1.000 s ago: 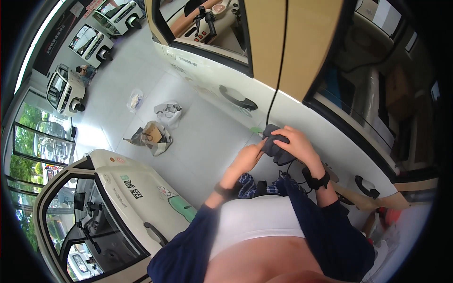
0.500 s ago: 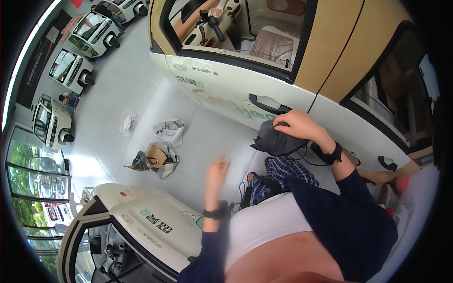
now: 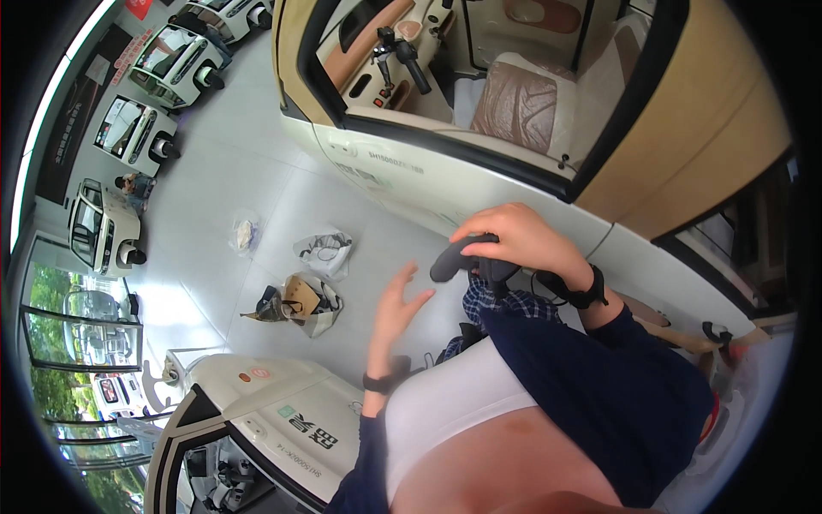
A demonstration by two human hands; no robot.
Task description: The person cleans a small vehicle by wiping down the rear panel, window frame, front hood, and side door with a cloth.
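My right hand [image 3: 522, 236] is closed over a dark grey cloth [image 3: 452, 260], with its thumb and fingers pressed together. The cloth is bunched and droops to the left of the fingers, and a darker part of it hangs under the palm. This hand is in front of the white lower door [image 3: 411, 201] of a small tan-and-white vehicle; the door handle does not show. Lower and to the left, my left hand [image 3: 399, 307] is raised above the floor with fingers apart, holding nothing. Black bands circle both wrists.
Two bags, a white plastic one [image 3: 324, 252] and a patterned one [image 3: 313, 301] with brown card, stand on the grey floor, near a small clear bag [image 3: 246, 234]. A second vehicle [image 3: 291, 403] is at the lower left. Several more vehicles [image 3: 107, 227] line the far left.
The view has shifted, bringing more of the vehicle's seat into sight. My right hand has moved the cloth leftward, and it is bunched narrower. My left hand's fingers have spread.
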